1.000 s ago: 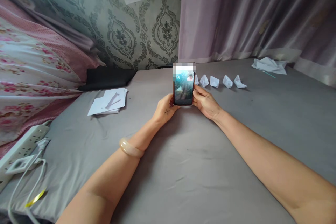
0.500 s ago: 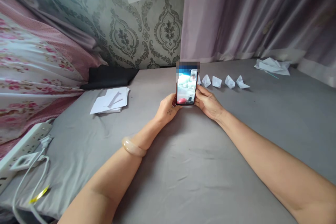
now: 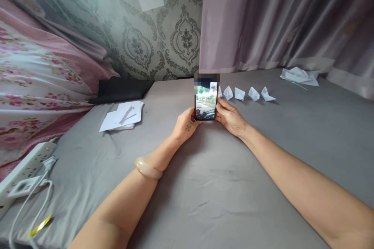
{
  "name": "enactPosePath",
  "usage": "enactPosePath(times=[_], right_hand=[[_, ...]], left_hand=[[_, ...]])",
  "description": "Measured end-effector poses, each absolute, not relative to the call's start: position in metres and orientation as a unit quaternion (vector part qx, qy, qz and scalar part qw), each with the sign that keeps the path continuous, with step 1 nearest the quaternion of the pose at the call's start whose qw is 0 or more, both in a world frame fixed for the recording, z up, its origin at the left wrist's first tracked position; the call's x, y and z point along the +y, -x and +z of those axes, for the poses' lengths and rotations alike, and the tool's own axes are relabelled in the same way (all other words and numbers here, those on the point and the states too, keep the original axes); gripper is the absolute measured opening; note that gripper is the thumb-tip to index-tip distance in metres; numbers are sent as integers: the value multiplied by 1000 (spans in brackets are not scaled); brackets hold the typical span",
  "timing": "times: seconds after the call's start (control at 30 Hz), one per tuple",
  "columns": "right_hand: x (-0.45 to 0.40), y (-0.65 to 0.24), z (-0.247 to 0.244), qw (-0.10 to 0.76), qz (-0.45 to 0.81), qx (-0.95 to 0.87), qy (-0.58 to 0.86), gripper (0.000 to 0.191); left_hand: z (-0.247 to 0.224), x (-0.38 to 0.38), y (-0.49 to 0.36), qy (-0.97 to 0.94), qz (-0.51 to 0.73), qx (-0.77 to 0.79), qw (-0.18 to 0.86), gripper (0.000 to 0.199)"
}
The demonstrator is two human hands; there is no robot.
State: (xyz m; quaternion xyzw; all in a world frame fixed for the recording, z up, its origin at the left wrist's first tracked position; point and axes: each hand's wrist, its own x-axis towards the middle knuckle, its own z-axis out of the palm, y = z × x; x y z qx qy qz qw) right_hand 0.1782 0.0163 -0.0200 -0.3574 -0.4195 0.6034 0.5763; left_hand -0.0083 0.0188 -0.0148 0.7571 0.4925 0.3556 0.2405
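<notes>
A smartphone (image 3: 206,103) is held upright between both hands, its lit screen facing me; the top part is blurred out by pixels. My left hand (image 3: 187,125) closes on its left edge, and a pale bangle (image 3: 148,168) circles that wrist. Gripping the opposite edge is my right hand (image 3: 231,117), thumb along the side. Just past the right hand, several folded white paper shapes (image 3: 239,94) stand in a row on the grey cloth (image 3: 210,198); the leftmost is partly hidden behind the phone.
Stacked white papers (image 3: 124,116) lie at left, near a black folded item (image 3: 122,89). More paper (image 3: 300,76) rests at the far right below the curtain (image 3: 263,15). A power strip (image 3: 26,163) with cables and a yellow strip (image 3: 40,225) occupy the left edge.
The picture on the phone screen has changed from a bright, washed-out scene to a darker one with green. The whole view has shifted slightly; both hands keep the same hold.
</notes>
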Motion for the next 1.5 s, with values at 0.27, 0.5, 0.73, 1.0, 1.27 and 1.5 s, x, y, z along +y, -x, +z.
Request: enactPosePath(times=[0.27,0.5,0.73,1.0,1.27,1.5], right_hand=[[15,-178,-17,569,604,-428,358,40],[14,-178,-18,572,603,-432,350,38],[15,-178,-19,576,603,-426,351,37],[15,-178,-20,575,601,-428,353,35],[14,-177,-18,570,598,-442,348,36],[14,-178,-19,562,597,-462,337,37]], left_hand=[[-12,17,8,-755,349,498,245,27],[-13,19,8,-757,345,501,238,25],[-13,18,9,-759,347,498,234,23],[-15,20,9,-761,349,496,232,24],[-16,21,9,-764,347,491,233,23],[-17,21,10,-760,343,502,229,23]])
